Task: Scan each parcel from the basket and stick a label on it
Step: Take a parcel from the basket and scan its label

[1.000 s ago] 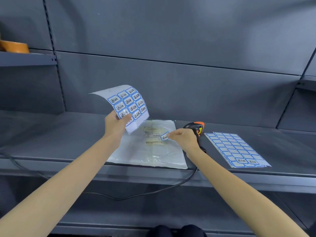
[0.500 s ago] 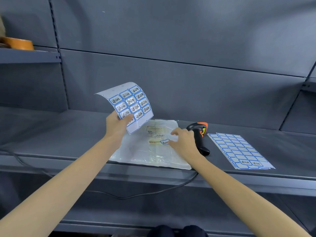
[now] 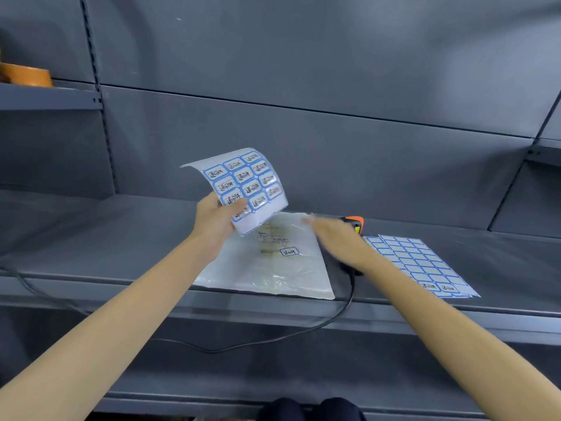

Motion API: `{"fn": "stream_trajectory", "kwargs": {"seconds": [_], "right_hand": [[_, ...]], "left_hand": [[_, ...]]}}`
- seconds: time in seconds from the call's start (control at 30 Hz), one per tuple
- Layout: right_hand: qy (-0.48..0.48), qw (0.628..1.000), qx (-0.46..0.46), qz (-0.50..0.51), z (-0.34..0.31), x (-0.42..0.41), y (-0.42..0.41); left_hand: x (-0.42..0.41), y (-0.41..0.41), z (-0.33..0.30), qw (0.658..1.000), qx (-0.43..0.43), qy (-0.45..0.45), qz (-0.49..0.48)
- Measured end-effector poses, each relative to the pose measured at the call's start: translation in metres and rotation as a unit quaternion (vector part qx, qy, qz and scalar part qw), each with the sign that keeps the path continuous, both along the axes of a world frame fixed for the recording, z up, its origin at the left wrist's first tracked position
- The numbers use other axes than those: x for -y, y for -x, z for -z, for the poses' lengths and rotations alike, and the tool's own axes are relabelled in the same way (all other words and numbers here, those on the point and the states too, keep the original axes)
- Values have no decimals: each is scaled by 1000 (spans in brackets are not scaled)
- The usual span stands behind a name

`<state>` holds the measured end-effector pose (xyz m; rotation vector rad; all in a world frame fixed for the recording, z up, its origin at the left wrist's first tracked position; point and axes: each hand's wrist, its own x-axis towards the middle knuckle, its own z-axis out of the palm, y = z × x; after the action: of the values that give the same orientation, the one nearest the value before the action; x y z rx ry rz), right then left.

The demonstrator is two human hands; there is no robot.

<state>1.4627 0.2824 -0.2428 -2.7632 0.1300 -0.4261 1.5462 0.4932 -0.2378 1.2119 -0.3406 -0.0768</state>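
- Parcel (image 3: 267, 268) lies flat at the shelf (image 3: 91, 238) edge, one label (image 3: 289, 252) already stuck on.
- Left hand (image 3: 217, 220) pinches the label sheet (image 3: 243, 186) above it.
- Right hand (image 3: 337, 238) is blurred; finger state unclear.
- Scanner (image 3: 353, 223) lies behind; basket unseen, so further parcels cannot be judged.

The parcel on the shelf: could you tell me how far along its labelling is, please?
Done: a blue-bordered label sits on the white parcel. In hand: the left hand holds a label sheet; the blurred right hand is above the parcel. Left: scanning cannot be confirmed; the scanner lies behind that hand.
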Motion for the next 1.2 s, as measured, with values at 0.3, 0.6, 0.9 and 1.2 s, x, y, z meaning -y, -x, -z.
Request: {"fn": "stream_trajectory", "kwargs": {"seconds": [0.3,0.6,0.9,1.2], "right_hand": [[-434,893,113,-43,-91,47,26],[-438,869,152,174,-43,172,77],[-217,907,28,361,41,225,79],[-29,910,-40,411,46,196,76]], "left_hand": [[74,39,-38,972,21,-76,219],[59,-8,2,939,9,-332,-85],[23,-42,27,787,-65,-599,-131],[12,-42,23,812,-82,-571,-85]]}}
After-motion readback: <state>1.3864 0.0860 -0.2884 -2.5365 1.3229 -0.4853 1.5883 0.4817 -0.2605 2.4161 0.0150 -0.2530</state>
